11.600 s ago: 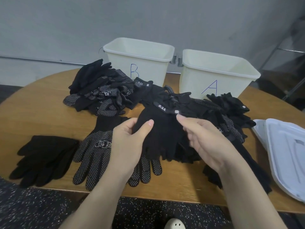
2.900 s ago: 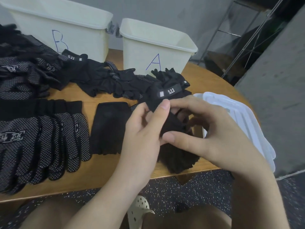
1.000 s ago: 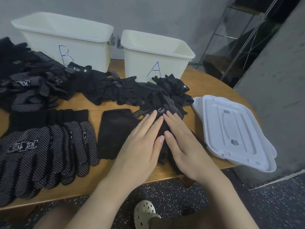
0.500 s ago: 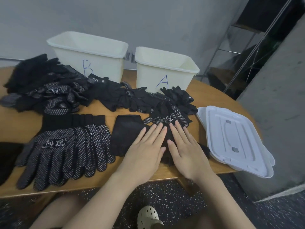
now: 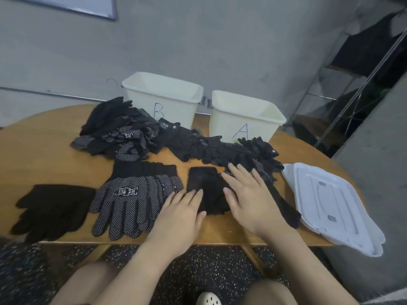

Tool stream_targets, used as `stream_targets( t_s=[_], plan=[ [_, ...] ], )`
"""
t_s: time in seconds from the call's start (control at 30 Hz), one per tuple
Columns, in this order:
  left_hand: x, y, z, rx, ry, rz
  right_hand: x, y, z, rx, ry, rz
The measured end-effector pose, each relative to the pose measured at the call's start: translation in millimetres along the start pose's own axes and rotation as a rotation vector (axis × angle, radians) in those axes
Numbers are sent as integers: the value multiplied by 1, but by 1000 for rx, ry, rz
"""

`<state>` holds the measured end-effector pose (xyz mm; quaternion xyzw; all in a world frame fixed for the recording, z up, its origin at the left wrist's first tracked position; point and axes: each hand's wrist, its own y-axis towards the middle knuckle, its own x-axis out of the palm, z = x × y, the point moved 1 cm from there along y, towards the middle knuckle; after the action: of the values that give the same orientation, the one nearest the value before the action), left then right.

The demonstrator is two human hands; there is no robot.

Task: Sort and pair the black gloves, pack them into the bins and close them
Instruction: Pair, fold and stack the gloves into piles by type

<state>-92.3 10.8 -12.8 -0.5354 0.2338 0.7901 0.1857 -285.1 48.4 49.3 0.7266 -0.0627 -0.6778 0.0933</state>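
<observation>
A folded plain black glove pair [image 5: 206,183] lies near the table's front edge. My left hand [image 5: 180,214] lies flat at its near left corner with straight fingers. My right hand [image 5: 246,194] rests flat on its right side, fingers spread. To the left lie a stack of dotted black gloves [image 5: 134,194] and a plain black pair [image 5: 52,205]. A heap of unsorted black gloves [image 5: 176,137] stretches across the table in front of bin B [image 5: 163,97] and bin A [image 5: 244,116], both of them without lids.
Two white bin lids [image 5: 330,205] are stacked at the table's right edge, overhanging it. The round wooden table [image 5: 44,155] shows bare wood at the far left. A metal shelf frame [image 5: 352,84] stands beyond on the right.
My left hand slid back toward the table's front edge and my right hand spread out over the folded pair. The camera tilted up and away.
</observation>
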Motion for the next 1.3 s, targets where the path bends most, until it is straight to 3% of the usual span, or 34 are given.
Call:
stream_targets(
  t_s=[0.07, 0.2, 0.3, 0.47, 0.8, 1.07, 1.3],
  plan=[
    [0, -1, -4, 35, -40, 21, 18, 11, -24, -43, 44, -80],
    [-11, -3, -19, 6, -52, 104, 50, 24, -41, 57, 106, -200],
    [-21, -9, -40, -98, -3, 153, 62, 25, -43, 80, 63, -223],
    [-31, -20, -81, -277, 22, 86, 59, 33, -46, 107, 37, -210],
    [-36, -39, -89, -283, 5, 85, 41, 50, -54, 76, 24, -221],
    [-39, -36, -87, -289, 50, 104, 15, 151, -139, -179, 208, 1],
    [-33, -29, -104, -288, 1, 105, 13, 252, -207, -429, 280, 49]
  ],
)
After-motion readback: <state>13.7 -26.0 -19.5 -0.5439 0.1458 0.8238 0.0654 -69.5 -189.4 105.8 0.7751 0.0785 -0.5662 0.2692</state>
